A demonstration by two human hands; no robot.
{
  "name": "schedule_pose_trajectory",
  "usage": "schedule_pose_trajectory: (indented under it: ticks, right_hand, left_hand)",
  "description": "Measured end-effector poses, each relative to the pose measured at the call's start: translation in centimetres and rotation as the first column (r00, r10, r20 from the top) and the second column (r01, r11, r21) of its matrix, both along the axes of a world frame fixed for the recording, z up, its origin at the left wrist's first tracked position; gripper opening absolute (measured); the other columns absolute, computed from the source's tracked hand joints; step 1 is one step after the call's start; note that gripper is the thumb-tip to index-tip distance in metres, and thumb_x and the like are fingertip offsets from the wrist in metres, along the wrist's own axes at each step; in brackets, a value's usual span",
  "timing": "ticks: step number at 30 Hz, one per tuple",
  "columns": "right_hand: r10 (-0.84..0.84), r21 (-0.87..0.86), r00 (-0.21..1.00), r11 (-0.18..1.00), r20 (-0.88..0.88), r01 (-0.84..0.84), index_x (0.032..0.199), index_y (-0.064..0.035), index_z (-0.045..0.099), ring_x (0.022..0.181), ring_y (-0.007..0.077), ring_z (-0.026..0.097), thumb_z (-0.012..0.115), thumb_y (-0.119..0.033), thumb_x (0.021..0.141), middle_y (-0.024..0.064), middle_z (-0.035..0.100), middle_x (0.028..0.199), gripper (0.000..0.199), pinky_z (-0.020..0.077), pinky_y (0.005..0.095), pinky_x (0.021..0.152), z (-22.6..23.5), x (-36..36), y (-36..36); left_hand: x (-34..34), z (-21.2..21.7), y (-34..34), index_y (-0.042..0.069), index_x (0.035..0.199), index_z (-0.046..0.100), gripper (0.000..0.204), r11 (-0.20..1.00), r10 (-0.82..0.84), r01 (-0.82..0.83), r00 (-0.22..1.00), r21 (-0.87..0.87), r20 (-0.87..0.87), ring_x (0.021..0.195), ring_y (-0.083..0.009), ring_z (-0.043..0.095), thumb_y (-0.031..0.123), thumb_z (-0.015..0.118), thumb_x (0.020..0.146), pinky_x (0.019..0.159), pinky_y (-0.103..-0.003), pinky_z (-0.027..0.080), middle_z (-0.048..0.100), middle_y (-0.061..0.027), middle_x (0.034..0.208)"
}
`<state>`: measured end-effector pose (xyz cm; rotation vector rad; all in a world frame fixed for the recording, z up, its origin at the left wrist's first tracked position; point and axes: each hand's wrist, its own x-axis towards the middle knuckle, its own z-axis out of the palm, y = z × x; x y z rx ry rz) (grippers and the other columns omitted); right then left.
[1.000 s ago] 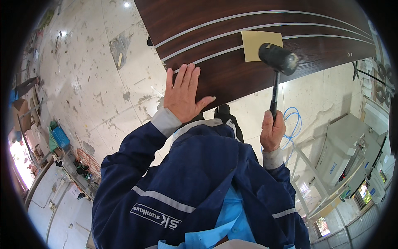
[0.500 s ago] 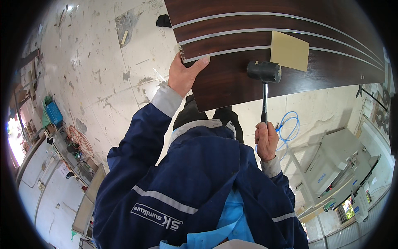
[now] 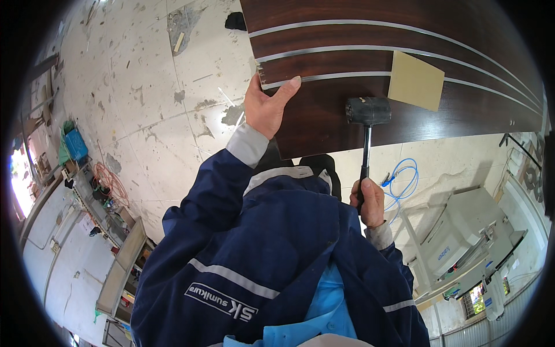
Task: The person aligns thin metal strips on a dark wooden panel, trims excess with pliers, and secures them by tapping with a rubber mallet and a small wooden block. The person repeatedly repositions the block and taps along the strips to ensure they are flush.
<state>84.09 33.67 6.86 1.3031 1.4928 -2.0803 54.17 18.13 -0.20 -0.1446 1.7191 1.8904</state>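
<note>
A dark brown wooden panel point(image 3: 324, 130) with light metal strips point(image 3: 341, 76) set along it lies in front of me. My left hand point(image 3: 267, 107) grips the panel's left edge, its thumb on top near the end of the nearest strip and its fingers hidden beneath. In my right hand point(image 3: 370, 202) is a black rubber mallet point(image 3: 368, 111), held by its handle. The mallet's head is over the panel's near part; whether it touches the surface I cannot tell. A pale yellow flat piece point(image 3: 416, 81) lies across the two nearer strips, right of the mallet head.
Under the panel's near edge, a coiled blue hose point(image 3: 404, 179) lies on the tiled floor point(image 3: 144, 127). A large grey machine point(image 3: 462, 225) stands at the right. At the left are a workbench point(image 3: 118, 272), orange cable point(image 3: 113, 179) and a blue container point(image 3: 75, 144).
The panel and my left hand appear slightly farther right and lower in view. My right hand has shifted a little lower, and the mallet's head is turned more level.
</note>
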Motion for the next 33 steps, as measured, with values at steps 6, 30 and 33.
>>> schedule_pose_trajectory:
  ticks: [6, 30, 33]
  right_hand:
    - [0.042, 0.025, 0.999, 0.999, 0.030, -0.042, 0.112, -0.0013, 0.067, 0.068, 0.0116, 0.060, 0.050, -0.042, 0.118, 0.0036, 0.065, 0.081, 0.044, 0.0476, 0.0270, 0.062, -1.5, -1.0, -0.3]
    - [0.262, 0.862, 0.957, 0.450, 0.121, -0.232, 0.147, -0.0003, 0.063, 0.084, 0.0336, 0.070, 0.065, -0.008, 0.107, 0.0188, 0.070, 0.100, 0.041, 0.0555, 0.0428, 0.074, 2.8, -6.0, 2.3]
    - [0.246, 0.828, 0.963, 0.515, 0.106, -0.223, 0.145, 0.0001, 0.064, 0.085, 0.0353, 0.071, 0.065, -0.010, 0.108, 0.0201, 0.070, 0.100, 0.038, 0.0558, 0.0428, 0.073, 1.9, -5.7, 2.5]
  left_hand:
    - [-0.3, 1.0, 0.7, -0.007, 0.140, 0.054, 0.068, 0.994, -0.078, 0.067, 0.987, -0.087, -0.139, 0.116, -0.0209, 0.069, 0.027, 0.090, 0.094, 0.104, -0.034, 0.054, 0.072, -0.0158, 0.129]
    - [-1.9, 1.8, 1.9, -0.011, 0.151, 0.039, 0.109, 0.888, -0.257, 0.122, 0.932, -0.444, -0.257, 0.129, -0.0359, 0.064, 0.050, 0.097, 0.081, 0.111, -0.041, 0.051, 0.062, -0.0274, 0.142]
    - [-1.5, 1.2, 1.9, -0.013, 0.157, 0.033, 0.112, 0.855, -0.255, 0.047, 0.905, -0.516, -0.339, 0.143, -0.0410, 0.054, 0.053, 0.092, 0.086, 0.119, -0.046, 0.044, 0.053, -0.0332, 0.153]
